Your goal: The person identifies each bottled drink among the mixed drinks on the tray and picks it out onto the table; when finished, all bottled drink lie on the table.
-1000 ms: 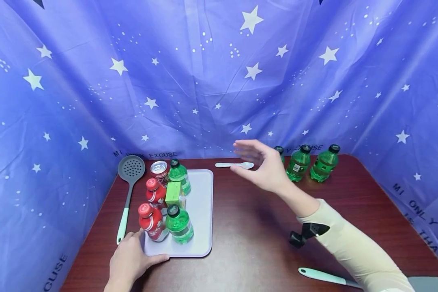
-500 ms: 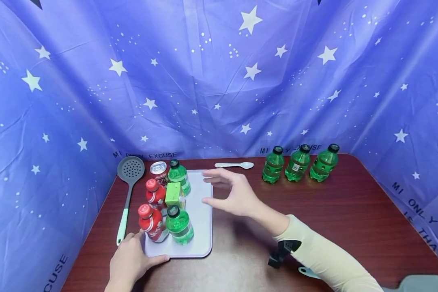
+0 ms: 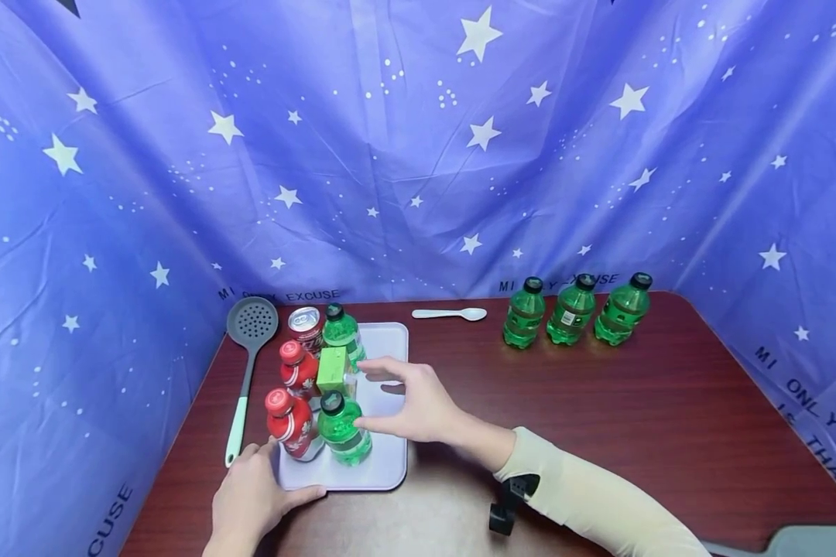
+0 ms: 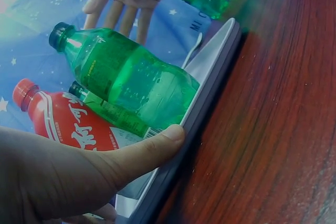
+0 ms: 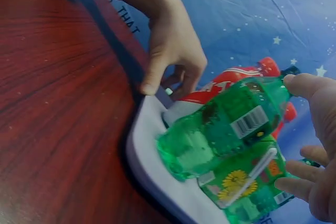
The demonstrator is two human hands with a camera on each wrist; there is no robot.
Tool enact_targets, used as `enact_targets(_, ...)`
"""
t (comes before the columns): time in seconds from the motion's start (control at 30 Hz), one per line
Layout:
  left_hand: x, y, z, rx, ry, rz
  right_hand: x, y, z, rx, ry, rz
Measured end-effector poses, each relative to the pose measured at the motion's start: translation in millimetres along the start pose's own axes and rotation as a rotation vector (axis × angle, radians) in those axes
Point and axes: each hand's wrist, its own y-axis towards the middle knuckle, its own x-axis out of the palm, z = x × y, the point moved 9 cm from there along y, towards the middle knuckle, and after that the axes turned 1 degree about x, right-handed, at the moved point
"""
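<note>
My left hand [image 3: 247,495] holds the near left corner of a white tray [image 3: 388,458], its thumb [image 4: 157,145] lying along the rim. My right hand [image 3: 418,402] hovers over the tray's right half, thumb and fingers spread apart. In the right wrist view its thumb tip overlaps the cap of the front green soda bottle [image 5: 226,124]. Beside that bottle stand a red bottle [image 3: 290,425] and a second red bottle [image 3: 296,370]. A green drink carton [image 5: 239,179] with a straw stands behind it. Another green bottle [image 3: 341,333] and a soda can [image 3: 306,323] are at the back.
A grey slotted skimmer [image 3: 251,325] lies left of the tray. Along the back edge are a white spoon [image 3: 453,314] and three green bottles [image 3: 574,313]. A grey utensil head [image 3: 815,541] shows at the lower right. A starry curtain surrounds the table.
My right hand has swung left and toward me, from near the three back bottles to over the tray by the front green bottle. The left hand stays at the tray's corner.
</note>
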Motion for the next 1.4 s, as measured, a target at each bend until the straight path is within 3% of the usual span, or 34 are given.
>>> enact_targets(0.4,0.5,0.5,-0.1,-0.005,0.011,-0.007,26.8,-5.3,3.6,-0.003,-0.05,-0.017)
enact_targets(0.87,-0.7,-1.5,0.2,0.004,-0.004,0.007,40.1,-7.9,1.8,0.021,-0.147,-0.016)
enact_targets(1.4,0.4,-1.9,-1.2,-0.001,0.001,0.001,45.2,-4.5,3.2,0.037,-0.075,-0.045)
